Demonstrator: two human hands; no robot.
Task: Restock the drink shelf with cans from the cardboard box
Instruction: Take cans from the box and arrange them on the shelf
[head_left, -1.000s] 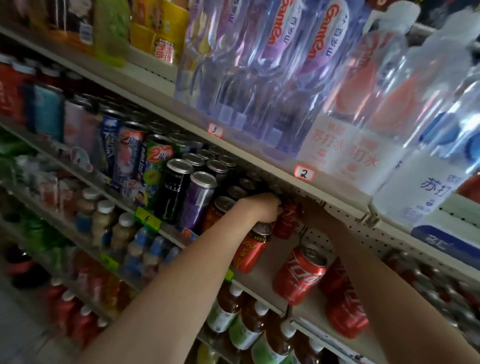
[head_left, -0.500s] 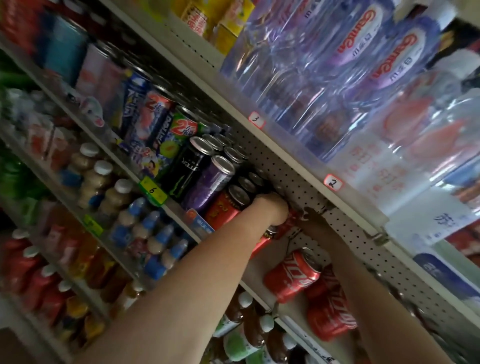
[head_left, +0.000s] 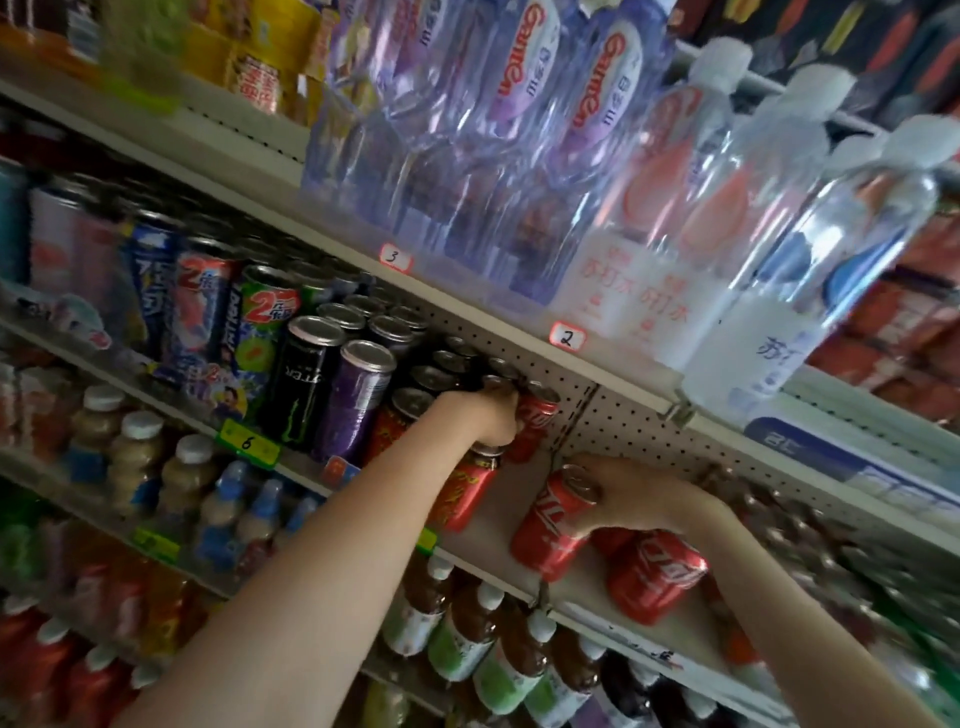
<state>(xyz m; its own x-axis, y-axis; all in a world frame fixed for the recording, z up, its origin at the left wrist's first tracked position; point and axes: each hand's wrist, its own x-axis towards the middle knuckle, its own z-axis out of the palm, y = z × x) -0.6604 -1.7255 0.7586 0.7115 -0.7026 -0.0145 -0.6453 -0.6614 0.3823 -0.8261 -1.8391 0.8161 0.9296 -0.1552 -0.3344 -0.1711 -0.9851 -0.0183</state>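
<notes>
The drink shelf (head_left: 618, 603) holds red cola cans on its right part. My left hand (head_left: 491, 421) reaches deep into the shelf, its fingers curled against an upright red cola can (head_left: 537, 415) at the back, just above a red-and-yellow can (head_left: 465, 493). My right hand (head_left: 636, 501) grips the top of another red cola can (head_left: 548, 527) standing nearer the front. A third cola can (head_left: 657, 577) lies on its side under my right wrist. The cardboard box is out of view.
Tall black (head_left: 301, 384) and purple (head_left: 353, 405) cans fill the shelf to the left. The pegboard back (head_left: 623, 415) is close behind. Water bottles (head_left: 675, 208) stand on the shelf above, and capped bottles (head_left: 488, 644) on the one below.
My right hand has drawn back from the rear of the shelf and taken hold of the front cola can. My left hand stays at the back cans. The view has tilted.
</notes>
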